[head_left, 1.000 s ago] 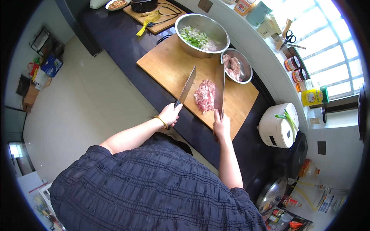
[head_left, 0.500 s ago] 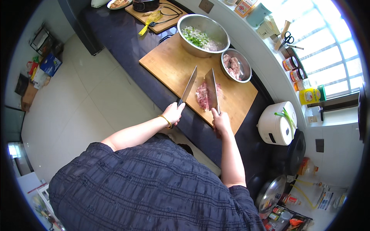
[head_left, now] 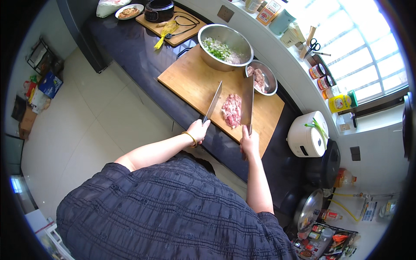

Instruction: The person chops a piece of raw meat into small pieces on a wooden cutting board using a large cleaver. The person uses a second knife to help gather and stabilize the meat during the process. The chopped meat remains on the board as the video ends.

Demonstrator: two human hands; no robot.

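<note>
My left hand (head_left: pixel 198 130) is closed round the handle of a knife (head_left: pixel 214 102), whose blade slants over the near edge of the wooden cutting board (head_left: pixel 186 77). My right hand (head_left: pixel 249 144) grips a cleaver (head_left: pixel 247 104) by its handle, the broad blade upright just right of the meat. Between the two blades lies a pile of chopped raw meat (head_left: pixel 232 111) on the board. At the board's far side stands a large steel bowl (head_left: pixel 236 35) with chopped green onion and a pale mince. Beside it a smaller steel bowl (head_left: pixel 273 84) holds raw meat pieces.
A white rice cooker (head_left: pixel 299 134) with green onion stalks on its lid stands to the right. On the far left are a second board (head_left: pixel 186 37) with a black pot and cord, and a plate of flatbread (head_left: pixel 129 11). Jars (head_left: pixel 318 70) and scissors (head_left: pixel 315 44) line the windowsill.
The cleaver has moved from over the meat to its right side, uncovering the pile. The left knife has barely moved. The whole view has shifted slightly.
</note>
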